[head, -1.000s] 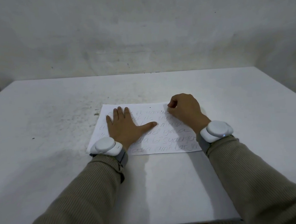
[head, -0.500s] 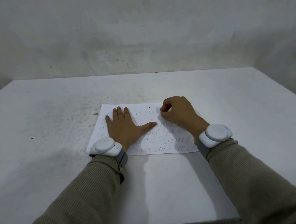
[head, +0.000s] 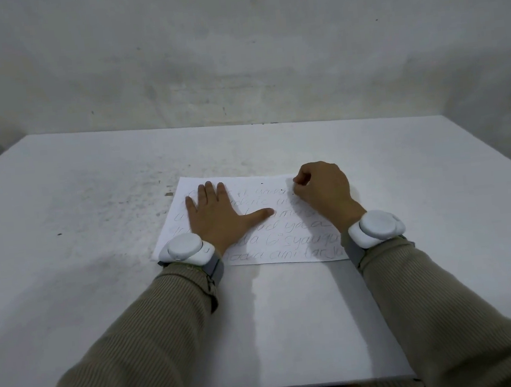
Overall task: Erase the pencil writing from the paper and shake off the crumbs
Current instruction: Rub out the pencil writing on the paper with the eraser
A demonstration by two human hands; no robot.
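Far out to the left of the flat hand, the matte white table [head: 67, 276] is dusted with fine dark specks [head: 129, 206], thickest near the sheet's left edge. A ribbed, olive knit sleeve [head: 138, 347] leads up to a smooth, rounded white wrist device [head: 186, 251] on a grey strap. Ahead of it the left hand [head: 218, 216] lies palm-down with straight fingers spread and the thumb stretched out to the right, pressing on the left half of the paper [head: 285, 253] and holding nothing.

The paper is a thin white rectangle lying flat under both hands, its near edge just beyond the wrists. Loopy grey pencil writing [head: 287, 237] runs in lines between the two hands, fainter toward the far edge.

The right hand [head: 326, 192] rests on the sheet's far right part, knuckles up. Its fingers are curled tight, thumb and forefinger meeting at the tip against the paper. Whether anything is pinched there I cannot tell, since the fingers hide it. Behind it sit a second white device [head: 376, 228] and the other ribbed sleeve [head: 434, 316].
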